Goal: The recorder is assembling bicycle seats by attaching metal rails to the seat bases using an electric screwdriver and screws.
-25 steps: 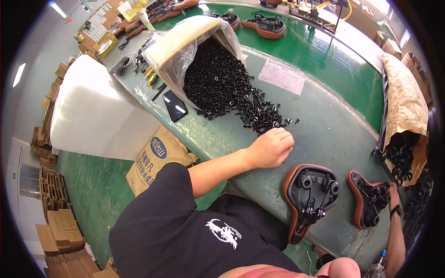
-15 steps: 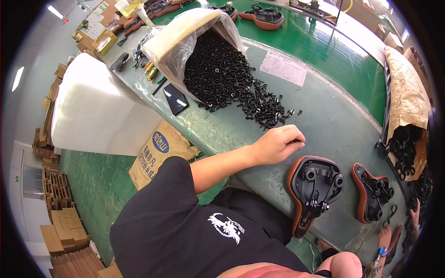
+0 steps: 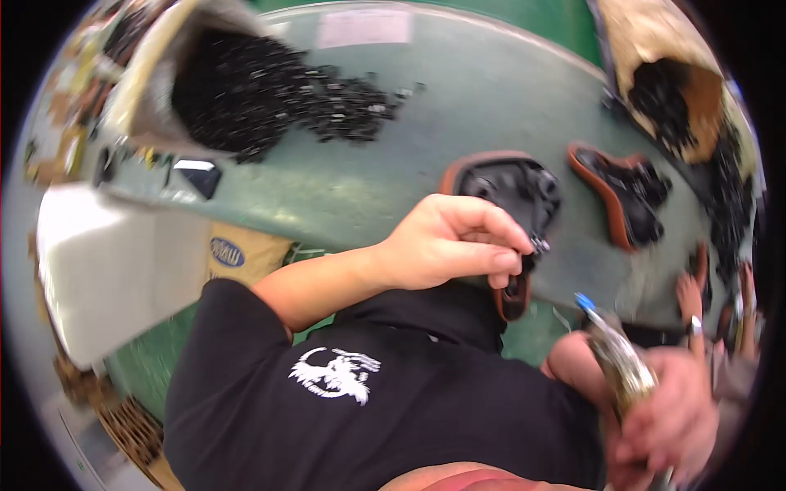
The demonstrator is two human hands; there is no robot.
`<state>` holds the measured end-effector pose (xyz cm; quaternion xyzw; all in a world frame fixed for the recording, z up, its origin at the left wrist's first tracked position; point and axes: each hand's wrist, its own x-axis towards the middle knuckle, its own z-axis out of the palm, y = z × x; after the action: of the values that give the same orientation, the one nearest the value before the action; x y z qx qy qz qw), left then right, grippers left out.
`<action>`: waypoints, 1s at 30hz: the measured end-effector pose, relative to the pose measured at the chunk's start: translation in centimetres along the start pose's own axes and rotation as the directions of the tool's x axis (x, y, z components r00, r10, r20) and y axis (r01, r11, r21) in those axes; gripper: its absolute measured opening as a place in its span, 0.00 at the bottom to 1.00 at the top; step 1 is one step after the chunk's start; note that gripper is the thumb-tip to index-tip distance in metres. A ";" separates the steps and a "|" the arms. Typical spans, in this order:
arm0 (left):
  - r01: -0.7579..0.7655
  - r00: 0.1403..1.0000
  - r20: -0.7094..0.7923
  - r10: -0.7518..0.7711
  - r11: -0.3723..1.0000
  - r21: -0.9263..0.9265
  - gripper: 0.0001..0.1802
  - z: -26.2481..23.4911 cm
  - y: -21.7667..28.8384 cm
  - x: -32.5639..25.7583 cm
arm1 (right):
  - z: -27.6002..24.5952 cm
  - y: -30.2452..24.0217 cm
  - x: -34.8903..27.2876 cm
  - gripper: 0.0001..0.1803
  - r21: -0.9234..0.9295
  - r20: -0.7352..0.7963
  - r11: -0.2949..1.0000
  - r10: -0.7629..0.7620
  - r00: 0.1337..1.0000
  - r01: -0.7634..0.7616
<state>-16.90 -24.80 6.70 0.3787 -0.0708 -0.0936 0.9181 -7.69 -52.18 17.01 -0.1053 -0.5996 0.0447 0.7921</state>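
Note:
My left hand (image 3: 458, 245) is over the near bicycle saddle (image 3: 479, 168), thumb and forefinger pinched at its metal hardware. Whatever small thing they may hold is hidden. That saddle lies upside down at the table's near edge, black underside up with a brown rim, and my hand covers its middle. At the lower right my right hand (image 3: 671, 409) is wrapped round a power screwdriver (image 3: 618, 360), metallic with a blue tip, blurred by motion. The tip points up toward the saddle and stays apart from it.
A lined box (image 3: 135, 98) at the left spills black screws (image 3: 246, 90) over the green table (image 3: 352, 188). A second saddle (image 3: 614, 192) lies right of the first. Beyond it stands a paper sack (image 3: 696, 90) with black parts. A co-worker's hand (image 3: 689, 295) is at the far right.
The view has shifted right. My left hand has gone from beside the screws to over the near saddle. My right hand with the power screwdriver has risen into view at the lower right.

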 end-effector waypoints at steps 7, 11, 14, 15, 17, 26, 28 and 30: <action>-0.086 0.993 0.094 0.078 0.992 0.089 0.14 0.5 -1.9 1.3 | 1.6 3.8 -0.6 0.22 -0.397 -0.293 0.863 0.204 0.934 -0.313; -0.175 0.983 0.118 0.143 0.929 0.327 0.15 0.0 -2.5 2.1 | 1.0 2.7 -1.3 0.21 -0.398 -0.226 0.854 0.262 0.938 -0.335; -0.161 0.984 0.129 0.123 0.921 0.354 0.15 0.2 -2.4 2.8 | 0.8 2.4 -1.9 0.21 -0.406 -0.194 0.850 0.278 0.941 -0.335; -0.188 0.979 0.147 0.141 0.901 0.390 0.15 0.3 -2.5 3.0 | 1.0 2.6 -1.9 0.21 -0.411 -0.221 0.854 0.246 0.944 -0.319; -0.189 0.979 0.151 0.139 0.895 0.404 0.15 0.4 -2.6 3.4 | 0.9 2.5 -2.0 0.22 -0.417 -0.250 0.858 0.209 0.945 -0.300; 0.074 0.984 0.140 -0.114 0.963 0.260 0.14 1.5 -2.4 2.4 | -1.1 2.6 -3.1 0.18 -0.184 -0.026 0.961 0.204 0.979 -0.205; -0.420 0.881 0.449 0.150 0.686 0.595 0.28 1.1 -1.5 5.2 | -0.5 1.3 -2.9 0.18 -0.290 -0.155 0.928 0.197 0.968 -0.235; -0.607 0.788 0.527 0.317 0.257 0.752 0.46 0.3 2.2 6.6 | 0.2 -0.4 -2.6 0.18 -0.396 -0.281 0.875 0.174 0.944 -0.279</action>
<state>-10.25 -25.00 8.84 0.7514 -0.3418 0.1847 0.5334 -8.61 -53.03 14.67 -0.3517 -0.4794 -0.0085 0.8040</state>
